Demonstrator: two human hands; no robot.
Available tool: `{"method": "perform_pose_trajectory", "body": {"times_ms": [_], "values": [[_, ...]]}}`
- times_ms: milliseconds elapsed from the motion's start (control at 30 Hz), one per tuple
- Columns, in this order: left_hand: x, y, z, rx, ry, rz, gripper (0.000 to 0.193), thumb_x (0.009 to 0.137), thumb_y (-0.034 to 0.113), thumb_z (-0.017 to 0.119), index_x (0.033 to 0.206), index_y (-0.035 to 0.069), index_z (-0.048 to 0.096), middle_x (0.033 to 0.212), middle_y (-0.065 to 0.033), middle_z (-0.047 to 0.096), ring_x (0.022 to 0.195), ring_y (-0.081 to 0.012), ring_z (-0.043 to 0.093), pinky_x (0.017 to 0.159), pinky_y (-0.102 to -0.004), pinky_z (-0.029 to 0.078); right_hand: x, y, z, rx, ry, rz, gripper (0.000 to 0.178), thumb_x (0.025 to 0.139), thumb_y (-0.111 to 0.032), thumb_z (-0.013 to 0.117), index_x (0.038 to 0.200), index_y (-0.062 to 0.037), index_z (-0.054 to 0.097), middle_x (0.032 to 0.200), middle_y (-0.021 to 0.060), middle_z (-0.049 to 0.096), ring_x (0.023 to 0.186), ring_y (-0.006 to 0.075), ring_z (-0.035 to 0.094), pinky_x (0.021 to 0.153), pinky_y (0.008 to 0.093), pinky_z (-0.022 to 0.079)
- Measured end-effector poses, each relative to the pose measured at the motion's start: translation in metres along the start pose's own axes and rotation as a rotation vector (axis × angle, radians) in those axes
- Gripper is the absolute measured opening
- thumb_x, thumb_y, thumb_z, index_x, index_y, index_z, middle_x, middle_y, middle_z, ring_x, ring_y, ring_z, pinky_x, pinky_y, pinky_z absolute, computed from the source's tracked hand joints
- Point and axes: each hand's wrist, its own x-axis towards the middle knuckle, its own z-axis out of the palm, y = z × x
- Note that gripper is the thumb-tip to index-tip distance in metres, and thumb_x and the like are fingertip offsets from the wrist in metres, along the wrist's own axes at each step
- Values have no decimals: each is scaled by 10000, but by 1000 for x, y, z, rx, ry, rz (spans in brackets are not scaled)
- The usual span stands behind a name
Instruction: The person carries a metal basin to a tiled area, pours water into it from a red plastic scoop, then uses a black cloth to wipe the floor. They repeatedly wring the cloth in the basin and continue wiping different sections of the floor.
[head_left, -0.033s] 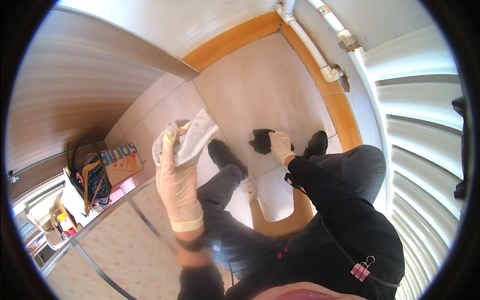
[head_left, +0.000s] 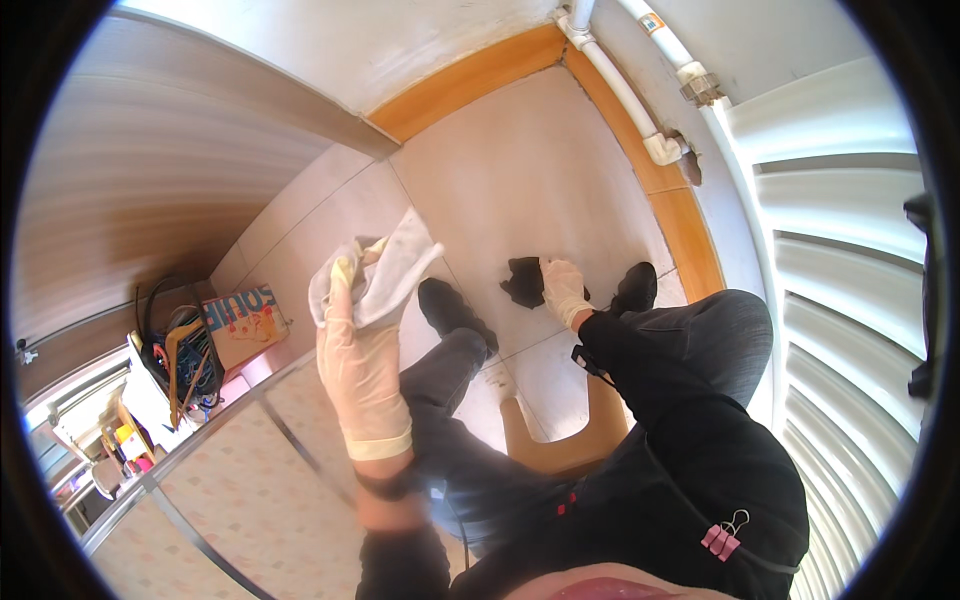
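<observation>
A crumpled white cloth (head_left: pixel 398 262) is gripped in my left hand (head_left: pixel 358 350), which wears a pale rubber glove. One corner of the cloth sticks up toward the far side. My right hand (head_left: pixel 565 288), gloved the same way, is closed on a black cloth (head_left: pixel 524 281) low down between my two shoes. Whether the black cloth touches the floor, I cannot tell. Behind both hands lies the pale tiled floor (head_left: pixel 520 160).
A white radiator (head_left: pixel 835 210) stands along the right, with white pipes (head_left: pixel 622 90) beyond it. Brown skirting (head_left: pixel 470 82) edges the far corner. On the left are a wooden panel (head_left: pixel 180 140) and a cardboard box (head_left: pixel 245 325). Beneath me is a tan stool (head_left: pixel 560 455).
My left hand and the white cloth have shifted very slightly to the right and away from me. The right hand stays almost where it was, still holding the black cloth.
</observation>
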Motion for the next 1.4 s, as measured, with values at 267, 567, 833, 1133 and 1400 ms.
{"method": "perform_pose_trajectory", "body": {"times_ms": [267,567,833,1133,1400], "values": [[-7,-5,2,198,-117,142,314,1004,197,589,1181,-61,607,1150,-146,656,1083,-217,613,935,-332,498,22,-7,-18,244,-26,86,292,874,-275,558,859,-71,766,942,199,717,931,380,681,849,481,526],[-7,5,-16,-151,-23,23,345,986,185,614,1196,-88,586,1173,-217,634,1126,-276,610,985,-404,525,88,33,-98,1328,483,221,329,872,-278,648,1018,13,696,941,191,714,886,289,662,839,392,499],[-9,12,-32,-128,-34,95,401,987,170,602,1285,-86,521,1313,-208,527,1273,-340,490,1054,-518,454,87,67,-63,441,533,568,576,782,-179,704,1337,-112,566,1323,170,589,1196,371,562,1068,395,412],[4,9,-34,-101,-98,37,484,1016,239,558,1391,-49,459,1348,-188,530,1283,-343,506,1121,-524,375,131,35,-76,-49,124,129,538,774,-91,697,1297,-170,600,1226,80,624,1059,317,647,898,427,535],[-2,6,-14,-32,29,14,419,1013,224,562,1326,-48,502,1250,-168,586,1184,-286,585,1046,-440,466,145,70,-70,236,382,302,249,895,-263,623,1064,-111,725,1139,121,691,1082,352,641,911,450,528]]}}
